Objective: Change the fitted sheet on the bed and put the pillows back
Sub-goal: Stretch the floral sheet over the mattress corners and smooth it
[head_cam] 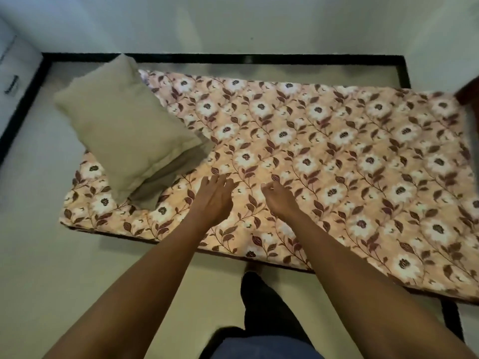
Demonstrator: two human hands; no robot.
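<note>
A low mattress lies on the floor, covered by a peach sheet (324, 151) printed with white flowers and maroon leaves. A beige pillow (124, 123) rests tilted at its left end, one corner lifted, on top of a second flatter pillow (168, 174). My left hand (213, 196) hovers over the sheet just right of the pillows, fingers spread, holding nothing. My right hand (280, 198) is beside it, fingers loosely curled, also empty. Both arms reach out from the bottom of the view.
Pale floor tiles (51, 255) with black border strips (233, 58) surround the mattress. A white appliance (13, 66) stands at far left. A dark wooden piece (469, 92) juts in at right. My leg in dark trousers (261, 307) stands at the mattress's near edge.
</note>
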